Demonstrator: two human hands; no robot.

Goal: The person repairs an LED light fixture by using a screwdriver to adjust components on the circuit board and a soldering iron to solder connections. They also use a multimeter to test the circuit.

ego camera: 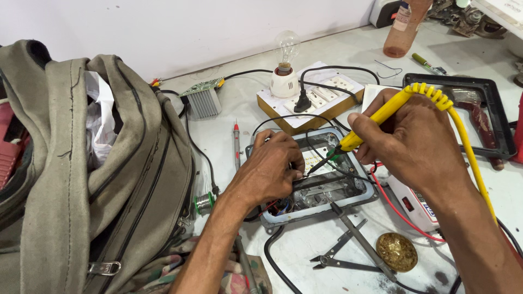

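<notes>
1. The right hand (406, 139) was closed around a smooth yellow soldering iron (376, 117).
2. Its tip sat over the grey metal box (318, 177).
3. The left hand (269, 171) pinched wires inside the box.

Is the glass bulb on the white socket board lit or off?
Off. The bulb stands upright in its white holder on the socket board; its glass is clear, with no glow inside.

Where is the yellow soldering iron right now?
The yellow soldering iron is in the right hand, right of centre, its tip down over the open grey housing beside the left hand.
</notes>
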